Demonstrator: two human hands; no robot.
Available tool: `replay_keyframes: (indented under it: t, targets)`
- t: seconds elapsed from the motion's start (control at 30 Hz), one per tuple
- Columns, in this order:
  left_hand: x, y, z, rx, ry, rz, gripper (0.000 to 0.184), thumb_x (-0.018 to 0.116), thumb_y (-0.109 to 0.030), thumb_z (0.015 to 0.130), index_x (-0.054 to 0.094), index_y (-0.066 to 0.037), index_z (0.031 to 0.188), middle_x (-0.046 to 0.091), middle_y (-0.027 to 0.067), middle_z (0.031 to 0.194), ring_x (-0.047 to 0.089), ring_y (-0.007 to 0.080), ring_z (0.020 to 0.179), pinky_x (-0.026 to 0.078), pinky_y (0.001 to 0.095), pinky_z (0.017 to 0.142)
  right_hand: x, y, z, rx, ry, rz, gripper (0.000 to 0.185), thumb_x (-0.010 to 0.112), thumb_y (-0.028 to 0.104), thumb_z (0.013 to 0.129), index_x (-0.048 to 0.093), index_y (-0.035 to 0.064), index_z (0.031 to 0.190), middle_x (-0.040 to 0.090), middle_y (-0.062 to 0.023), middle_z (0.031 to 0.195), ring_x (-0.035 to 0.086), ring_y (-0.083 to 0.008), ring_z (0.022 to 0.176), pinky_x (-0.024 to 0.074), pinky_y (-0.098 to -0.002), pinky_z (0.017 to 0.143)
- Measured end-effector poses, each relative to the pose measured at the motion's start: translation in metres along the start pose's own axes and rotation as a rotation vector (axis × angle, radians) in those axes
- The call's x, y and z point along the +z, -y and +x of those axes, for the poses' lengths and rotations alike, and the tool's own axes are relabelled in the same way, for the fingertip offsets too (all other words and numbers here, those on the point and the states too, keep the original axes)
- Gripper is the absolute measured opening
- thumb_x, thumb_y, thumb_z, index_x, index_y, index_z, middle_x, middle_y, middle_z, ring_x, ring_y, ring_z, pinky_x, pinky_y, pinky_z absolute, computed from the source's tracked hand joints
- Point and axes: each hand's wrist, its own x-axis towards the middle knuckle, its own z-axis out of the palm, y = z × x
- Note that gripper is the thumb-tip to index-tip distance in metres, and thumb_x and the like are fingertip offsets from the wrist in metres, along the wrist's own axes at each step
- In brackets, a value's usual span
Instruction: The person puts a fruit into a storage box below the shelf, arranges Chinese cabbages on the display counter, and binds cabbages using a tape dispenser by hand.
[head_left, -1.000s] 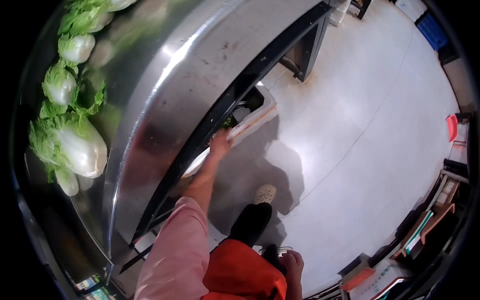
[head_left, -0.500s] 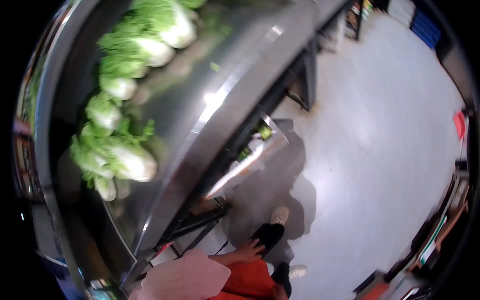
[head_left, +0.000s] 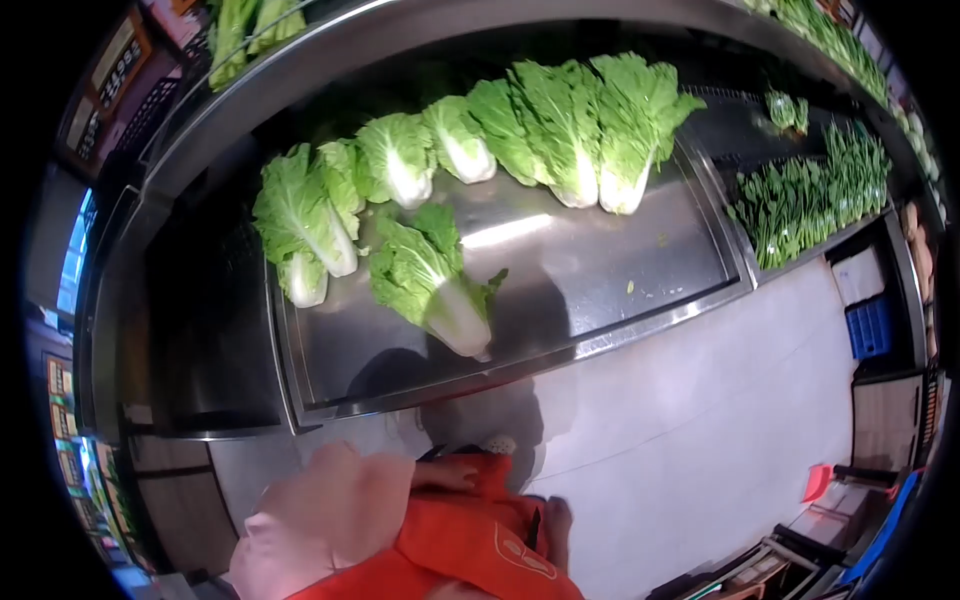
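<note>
The front napa cabbage [head_left: 438, 290] lies alone on the steel display tray [head_left: 640, 270], ahead of the left hand [head_left: 457, 475] and apart from it. Its long axis slants, leaves away to the left and white base toward the person, close to the tray's front lip. Of the two, the left hand is nearer that base; the right hand [head_left: 558, 525], lower and blurred, is farther off to its right. The left hand is over the red apron [head_left: 480, 540]; whether either hand is clenched or loose I cannot tell. Behind the front cabbage curves a row of napa cabbages [head_left: 462, 140]; far to its right stand leafy greens [head_left: 810, 195]
</note>
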Motion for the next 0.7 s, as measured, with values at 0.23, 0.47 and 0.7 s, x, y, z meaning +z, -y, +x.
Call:
replay_keyframes:
  t: [0.23, 0.47, 0.7]
  targets:
    - [-0.108, -0.072, -0.083, 0.069, -0.570, -1.368, 0.029, 0.057, -0.026, 0.089, 0.056, -0.004, 0.109, 0.063, 0.0110, 0.102, 0.061, 0.0219, 0.097, 0.050, 0.0357, 0.083, -0.110, 0.212, 0.108, -0.474, -0.101, 0.298, 0.018, 0.051, 0.007, 0.090, 0.058, -0.0044, 0.102, 0.063, -0.0099, 0.088, 0.058, -0.0127, 0.080, 0.0473, -0.0261, 0.074]
    - [-0.192, -0.090, -0.099, 0.100, -1.221, -1.607, 0.037, 0.063, -0.034, 0.086, 0.052, -0.012, 0.114, 0.058, -0.0015, 0.099, 0.056, 0.0120, 0.094, 0.047, 0.0311, 0.081, -0.039, 0.337, 0.188, -0.619, 0.629, 0.306, 0.031, 0.053, 0.024, 0.092, 0.056, -0.0008, 0.109, 0.058, -0.0021, 0.085, 0.051, -0.0090, 0.074, 0.0427, -0.0236, 0.066]
    - [-0.214, -0.106, -0.062, 0.175, -1.476, -1.649, 0.063, 0.070, -0.033, 0.079, 0.042, -0.003, 0.127, 0.055, 0.0099, 0.119, 0.054, 0.0224, 0.108, 0.044, 0.0409, 0.088, 0.044, 0.362, 0.225, -0.523, 0.786, 0.215, 0.057, 0.055, 0.037, 0.088, 0.044, -0.0035, 0.127, 0.057, -0.0220, 0.114, 0.056, -0.0263, 0.104, 0.0421, -0.0332, 0.088]
